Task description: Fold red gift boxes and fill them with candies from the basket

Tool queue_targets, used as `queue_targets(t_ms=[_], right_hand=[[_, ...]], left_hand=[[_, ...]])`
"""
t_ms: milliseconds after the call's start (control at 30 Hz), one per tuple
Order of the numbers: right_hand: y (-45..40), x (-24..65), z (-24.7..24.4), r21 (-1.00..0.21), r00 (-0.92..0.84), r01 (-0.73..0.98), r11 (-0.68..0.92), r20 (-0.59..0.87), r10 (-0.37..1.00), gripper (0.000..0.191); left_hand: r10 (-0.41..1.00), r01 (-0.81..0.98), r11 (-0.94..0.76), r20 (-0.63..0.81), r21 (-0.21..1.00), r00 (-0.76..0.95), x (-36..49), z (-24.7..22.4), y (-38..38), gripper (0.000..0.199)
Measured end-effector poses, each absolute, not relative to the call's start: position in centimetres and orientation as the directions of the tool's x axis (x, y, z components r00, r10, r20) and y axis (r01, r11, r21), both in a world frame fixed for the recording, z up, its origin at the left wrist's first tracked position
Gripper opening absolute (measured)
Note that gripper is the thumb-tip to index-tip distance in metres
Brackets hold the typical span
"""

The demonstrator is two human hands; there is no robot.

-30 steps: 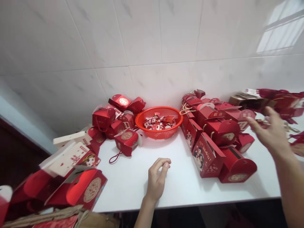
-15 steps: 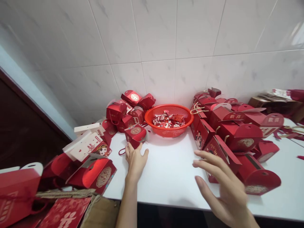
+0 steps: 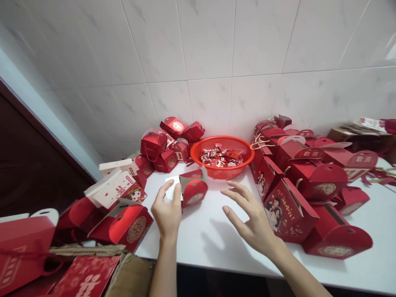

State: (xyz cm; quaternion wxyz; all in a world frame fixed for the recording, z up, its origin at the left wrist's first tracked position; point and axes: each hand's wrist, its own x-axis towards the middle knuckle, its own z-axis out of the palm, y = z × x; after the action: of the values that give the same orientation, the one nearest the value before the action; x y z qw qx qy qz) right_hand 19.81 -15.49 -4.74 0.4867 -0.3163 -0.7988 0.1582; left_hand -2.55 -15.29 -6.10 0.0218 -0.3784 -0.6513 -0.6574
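My left hand [image 3: 168, 208] grips a red candy gift box [image 3: 194, 190] by an open flap whose inner side is white. The box is tilted above the white table, with its other flap raised. To its right, my right hand [image 3: 247, 216] is open, fingers spread, holding nothing and casting a shadow on the tabletop. Behind the box stands an orange-red plastic colander [image 3: 222, 168] with small wrapped candies [image 3: 221, 156] in it.
Red gift boxes [image 3: 315, 177] are crowded along the right. More boxes [image 3: 167, 159] are heaped back left, against the tiled wall [image 3: 207, 99]. A cardboard carton [image 3: 131, 274] with red packaging stands front left, by the table's front edge.
The box, which stood on the table at my left hand, is now raised, turned and moved rightward in it. My right hand has come left and forward, away from the right-hand boxes.
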Motion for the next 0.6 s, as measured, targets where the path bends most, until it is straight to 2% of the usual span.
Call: queue_targets(t_ms=[100, 200, 267, 467, 600], right_hand=[[-14.9, 19.6, -3.9, -0.589, -0.333, 0.328, 0.738, 0.660, 0.674, 0.030], [-14.5, 19.7, -3.3, -0.646, -0.375, 0.279, 0.711, 0.608, 0.700, 0.027], [-14.2, 20.0, -3.1, -0.680, -0.414, 0.247, 0.690, 0.570, 0.710, 0.026], [-13.6, 21.1, -2.8, -0.724, -0.602, 0.261, 0.638, 0.395, 0.694, 0.022], [-13.1, 22.0, -2.8, -0.728, -0.631, 0.334, 0.599, 0.299, 0.716, 0.024]], left_hand=[[0.620, 0.413, -0.190, 0.435, 0.891, -0.653, -1.6, -4.8, -16.0, 0.036], [0.801, 0.334, -0.187, 0.340, 0.924, -0.493, -0.6, -4.2, -16.0, 0.035], [0.873, 0.311, -0.181, 0.298, 0.933, -0.385, -0.1, -4.2, -15.8, 0.038], [0.977, 0.245, -0.146, 0.179, 0.959, -0.118, 0.1, -4.3, -15.2, 0.061], [0.994, 0.160, -0.105, 0.104, 0.981, 0.016, -0.8, -4.9, -15.3, 0.077]])
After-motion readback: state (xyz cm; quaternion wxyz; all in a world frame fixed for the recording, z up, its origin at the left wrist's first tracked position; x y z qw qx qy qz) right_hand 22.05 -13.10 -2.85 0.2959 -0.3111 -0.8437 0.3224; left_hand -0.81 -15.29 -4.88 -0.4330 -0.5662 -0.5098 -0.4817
